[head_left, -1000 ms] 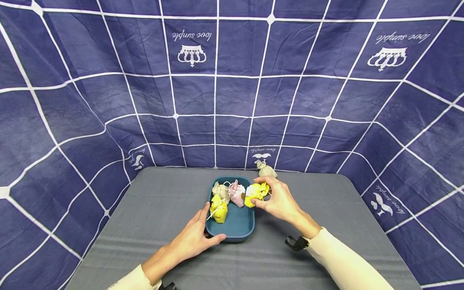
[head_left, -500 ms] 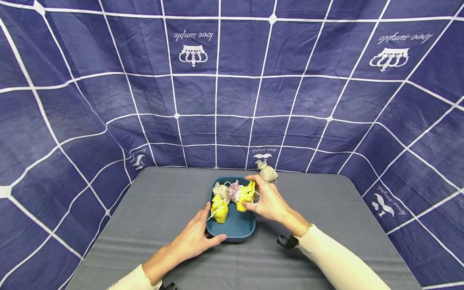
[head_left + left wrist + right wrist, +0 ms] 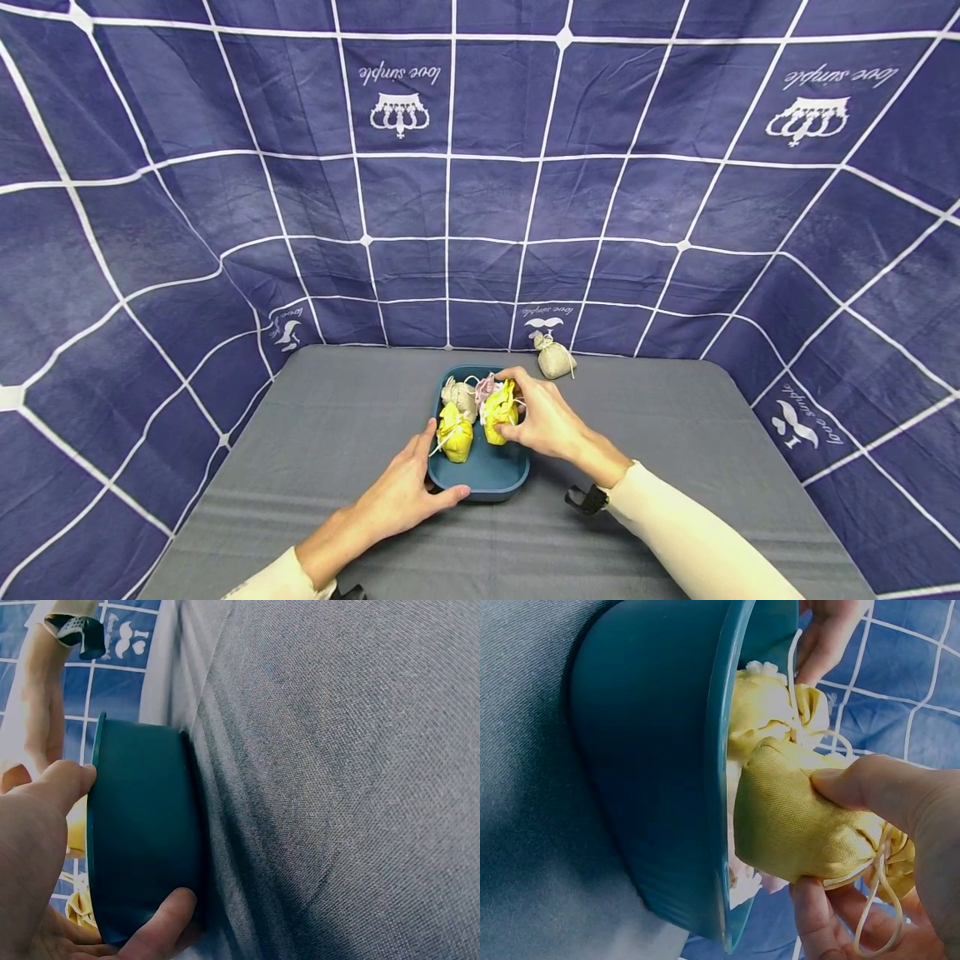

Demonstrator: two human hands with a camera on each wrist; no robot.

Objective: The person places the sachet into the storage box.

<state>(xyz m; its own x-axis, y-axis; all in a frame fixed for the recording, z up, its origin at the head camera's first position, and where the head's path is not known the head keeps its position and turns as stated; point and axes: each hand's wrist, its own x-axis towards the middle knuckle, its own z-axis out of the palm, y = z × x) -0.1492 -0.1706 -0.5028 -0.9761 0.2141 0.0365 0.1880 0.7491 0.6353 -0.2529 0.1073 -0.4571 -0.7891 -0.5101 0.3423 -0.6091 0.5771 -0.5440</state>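
Observation:
A blue plastic bin point(image 3: 491, 479) stands on the grey-covered table. My left hand point(image 3: 405, 483) holds its near left corner, thumb at the near rim and fingers along the left side; in the left wrist view a bent finger point(image 3: 166, 919) presses the outer wall. Over the bin's right part, my right hand point(image 3: 547, 417) pinches a yellow drawstring pouch point(image 3: 802, 814) between thumb and fingers. Another yellow pouch point(image 3: 455, 437) lies in the bin at the left, in front of a beige pouch point(image 3: 459, 396). Behind the held pouch, a pink pouch point(image 3: 486, 385) is partly hidden.
One more beige pouch point(image 3: 555, 358) sits on the table point(image 3: 637, 400), beyond the bin to the right. A blue cloth with white lines point(image 3: 487, 200) hangs behind the table and along both sides.
My right hand has carried the yellow pouch left and slightly nearer, from the bin's right rim to over its inside. The beige pouch on the table is uncovered. My left hand stays put.

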